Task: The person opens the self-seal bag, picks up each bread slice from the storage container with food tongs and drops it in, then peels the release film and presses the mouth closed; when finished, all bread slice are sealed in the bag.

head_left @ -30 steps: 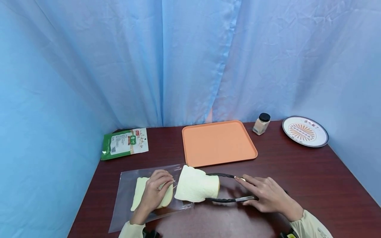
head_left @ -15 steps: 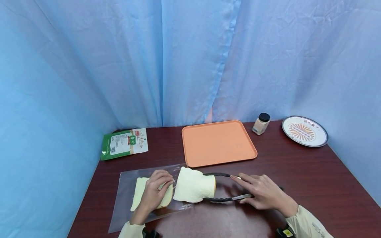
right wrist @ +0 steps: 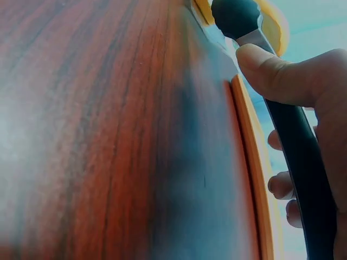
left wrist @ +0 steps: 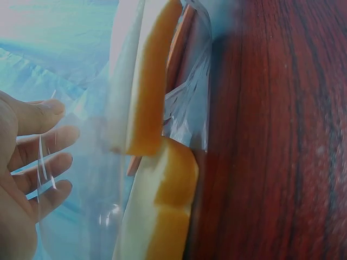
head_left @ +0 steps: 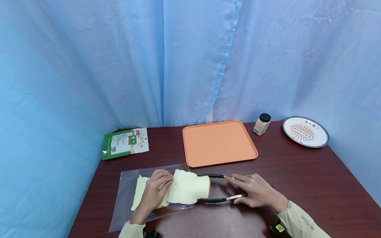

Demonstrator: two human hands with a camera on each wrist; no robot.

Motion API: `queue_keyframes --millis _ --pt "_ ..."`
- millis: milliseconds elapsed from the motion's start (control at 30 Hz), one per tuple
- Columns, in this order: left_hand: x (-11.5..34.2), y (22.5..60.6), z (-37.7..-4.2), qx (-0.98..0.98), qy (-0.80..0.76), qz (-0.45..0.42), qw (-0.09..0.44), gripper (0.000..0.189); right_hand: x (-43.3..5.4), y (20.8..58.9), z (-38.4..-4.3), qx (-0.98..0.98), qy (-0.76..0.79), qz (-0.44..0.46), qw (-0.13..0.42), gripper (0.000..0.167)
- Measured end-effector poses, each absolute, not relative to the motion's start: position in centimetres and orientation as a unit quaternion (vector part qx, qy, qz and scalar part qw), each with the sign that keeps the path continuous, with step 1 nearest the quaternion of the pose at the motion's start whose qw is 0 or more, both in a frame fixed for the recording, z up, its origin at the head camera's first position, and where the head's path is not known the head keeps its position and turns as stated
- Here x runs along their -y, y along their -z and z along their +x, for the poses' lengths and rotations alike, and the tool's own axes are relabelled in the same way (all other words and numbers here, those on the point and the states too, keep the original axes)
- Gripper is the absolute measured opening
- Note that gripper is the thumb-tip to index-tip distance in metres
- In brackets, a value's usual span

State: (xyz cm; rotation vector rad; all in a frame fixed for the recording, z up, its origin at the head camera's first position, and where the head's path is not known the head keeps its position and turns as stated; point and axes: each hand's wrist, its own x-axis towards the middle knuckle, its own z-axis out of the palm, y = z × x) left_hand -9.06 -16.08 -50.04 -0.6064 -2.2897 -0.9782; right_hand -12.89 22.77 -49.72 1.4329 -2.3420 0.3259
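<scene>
My left hand [head_left: 156, 190] pinches the upper film of a clear plastic bag [head_left: 119, 205] lying on the table. One slice of bread [head_left: 138, 195] lies inside it, partly covered by that hand. My right hand [head_left: 256, 191] squeezes a pair of black-and-silver tongs [head_left: 215, 200], thumb and fingers on opposite arms. Between the tongs' ends is a second bread slice [head_left: 190, 188], its left end at the bag's mouth, right beside the left fingertips. In the left wrist view both brown-crusted slices show behind the film, the upper one [left wrist: 146, 119] overlapping the lower [left wrist: 168, 211].
An orange tray [head_left: 220, 142] stands just behind the bag's mouth. At the back left lies a green and white packet [head_left: 125, 143]. A black-lidded jar [head_left: 262, 124] and a white patterned plate [head_left: 318, 137] are at the back right. Blue curtains [head_left: 190, 66] surround the table.
My right hand has moved left with the tongs and their bread slice, whose left end now overlaps the bag's mouth and nears the slice inside. My left hand stays in place.
</scene>
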Motion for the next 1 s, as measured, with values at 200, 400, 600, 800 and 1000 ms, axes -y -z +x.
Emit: queue_keyframes --millis 200,400,600,800,1000 --pt "16.1 50.1 -9.1 0.856 0.363 -0.233 0.286 0.018 -21.9 50.3 -13.6 0.824 -0.130 0.521 0.180 0.074" --pt "16.1 50.1 -9.1 0.853 0.363 -0.238 0.291 0.019 -20.8 51.0 -14.2 0.818 -0.146 0.531 0.166 0.076" --pt "16.1 49.9 -9.1 0.848 0.368 -0.242 0.296 0.019 -19.6 51.6 -14.5 0.814 -0.143 0.535 0.175 0.080" --pt "16.0 49.8 -9.2 0.847 0.369 -0.242 0.296 0.018 -18.5 52.1 -14.8 0.807 -0.147 0.543 0.179 0.079" --pt "16.1 49.7 -9.1 0.851 0.367 -0.236 0.293 0.017 -17.2 52.5 -15.3 0.796 -0.154 0.554 0.187 0.079"
